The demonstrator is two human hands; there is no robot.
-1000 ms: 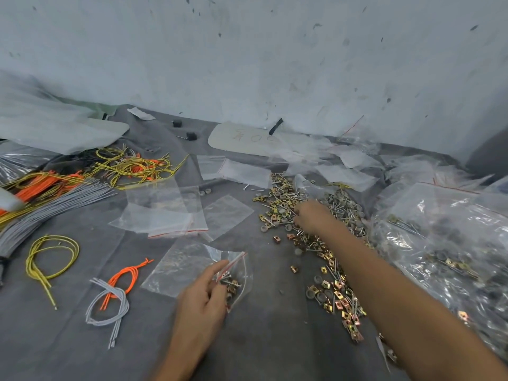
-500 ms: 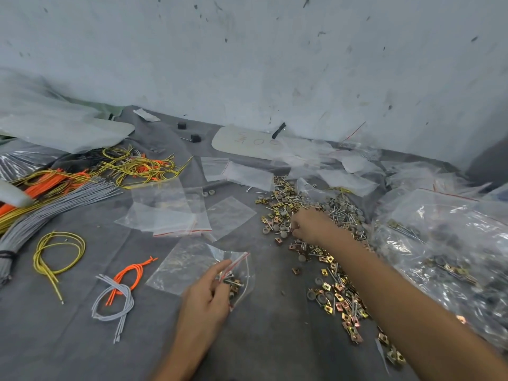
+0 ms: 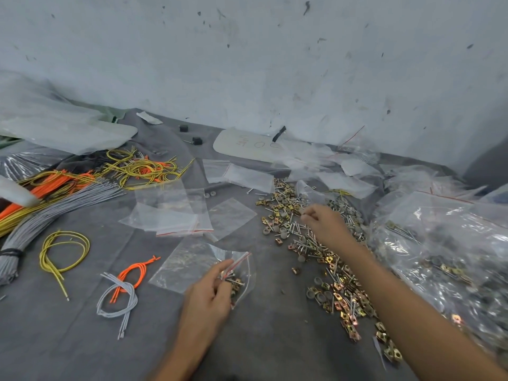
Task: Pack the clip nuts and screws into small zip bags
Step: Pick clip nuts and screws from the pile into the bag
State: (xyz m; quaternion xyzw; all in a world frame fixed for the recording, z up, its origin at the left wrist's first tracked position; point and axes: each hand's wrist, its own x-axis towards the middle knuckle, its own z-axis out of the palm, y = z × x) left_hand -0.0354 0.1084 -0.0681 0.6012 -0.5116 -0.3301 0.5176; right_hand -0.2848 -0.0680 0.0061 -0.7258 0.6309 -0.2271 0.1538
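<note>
A long heap of brass clip nuts and silver screws (image 3: 324, 259) runs across the grey cloth from the middle toward the lower right. My right hand (image 3: 325, 224) hovers over its upper part, fingertips pinched together on a small piece that I cannot make out. My left hand (image 3: 209, 295) holds the red-striped mouth of a small zip bag (image 3: 244, 270) lying on the cloth, with a few clip nuts and screws inside. Another clear bag (image 3: 187, 265) lies partly under it.
Empty zip bags (image 3: 176, 215) lie spread in the middle. Yellow, orange and grey wire bundles (image 3: 63, 188) fill the left side, with loose loops (image 3: 118, 292) nearer me. Large plastic bags of hardware (image 3: 445, 251) crowd the right. A wall rises behind.
My right hand has lifted slightly off the heap and drawn its fingertips into a pinch. My left hand stays on the zip bag's mouth.
</note>
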